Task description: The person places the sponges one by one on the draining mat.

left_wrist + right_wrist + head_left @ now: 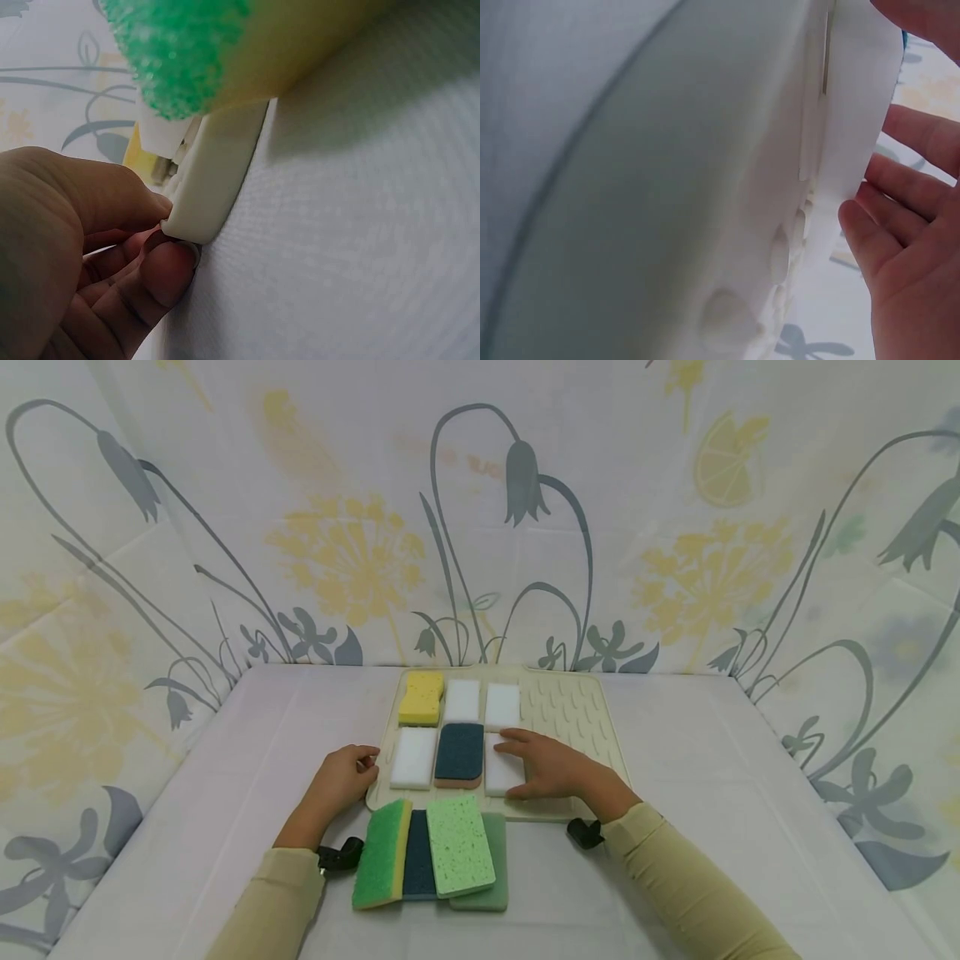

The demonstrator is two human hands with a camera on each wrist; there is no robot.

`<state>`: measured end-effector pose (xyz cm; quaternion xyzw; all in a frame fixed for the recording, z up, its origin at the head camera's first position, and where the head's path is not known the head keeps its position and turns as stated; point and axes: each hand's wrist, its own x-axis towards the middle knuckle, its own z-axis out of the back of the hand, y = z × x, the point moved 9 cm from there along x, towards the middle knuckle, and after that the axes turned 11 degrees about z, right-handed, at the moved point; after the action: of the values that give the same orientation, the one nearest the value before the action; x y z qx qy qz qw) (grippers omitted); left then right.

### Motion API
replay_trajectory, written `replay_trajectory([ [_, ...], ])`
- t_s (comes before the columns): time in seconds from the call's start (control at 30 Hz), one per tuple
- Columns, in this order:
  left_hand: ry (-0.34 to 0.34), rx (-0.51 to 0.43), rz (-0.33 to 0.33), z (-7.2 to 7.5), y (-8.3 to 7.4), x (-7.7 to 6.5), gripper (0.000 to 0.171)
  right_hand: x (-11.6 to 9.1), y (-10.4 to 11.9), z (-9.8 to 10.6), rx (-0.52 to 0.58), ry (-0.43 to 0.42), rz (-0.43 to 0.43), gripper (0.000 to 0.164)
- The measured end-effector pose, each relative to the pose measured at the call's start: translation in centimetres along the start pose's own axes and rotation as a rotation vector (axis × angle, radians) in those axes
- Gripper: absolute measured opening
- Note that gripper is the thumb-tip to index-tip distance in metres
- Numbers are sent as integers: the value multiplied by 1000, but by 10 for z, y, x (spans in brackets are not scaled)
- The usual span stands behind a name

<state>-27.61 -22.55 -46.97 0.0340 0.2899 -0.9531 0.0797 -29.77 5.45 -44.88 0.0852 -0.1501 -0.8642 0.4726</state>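
Observation:
My left hand pinches the left edge of a cream ridged tray near its front corner; in the left wrist view the thumb and a bent finger meet at the rim. My right hand spans a white sponge at the right of the front row, thumb at its near end and fingers at its far end. Left of it lie a dark blue scouring sponge and another white sponge. Behind are a yellow sponge and two white sponges.
Before the tray, a green-and-yellow sponge, a dark blue pad, a speckled light green sponge and a grey-green pad overlap on the white cloth. A patterned curtain hangs behind.

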Motion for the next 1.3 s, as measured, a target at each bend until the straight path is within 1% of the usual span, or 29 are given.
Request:
replay_trajectory([
  [0.23, -1, 2, -8, 0, -1, -1, 39, -3, 2, 0, 2, -22, -17, 77],
  [0.43, 2, -3, -6, 0, -2, 0, 39, -7, 7, 2, -44, -54, -12, 73],
  [0.6, 0, 5, -17, 0, -3, -1, 39, -10, 18, 6, -56, -88, 27, 68],
  [0.8, 6, 2, -13, 0, -3, -2, 40, -12, 35, 9, -29, -122, 80, 63],
  [1.0, 6, -3, -14, 0, -3, -3, 39, -12, 49, 6, -20, -121, 108, 63],
  [1.3, 2, 3, -27, 1, -5, -4, 38, -13, 74, 7, -9, -122, 175, 62],
])
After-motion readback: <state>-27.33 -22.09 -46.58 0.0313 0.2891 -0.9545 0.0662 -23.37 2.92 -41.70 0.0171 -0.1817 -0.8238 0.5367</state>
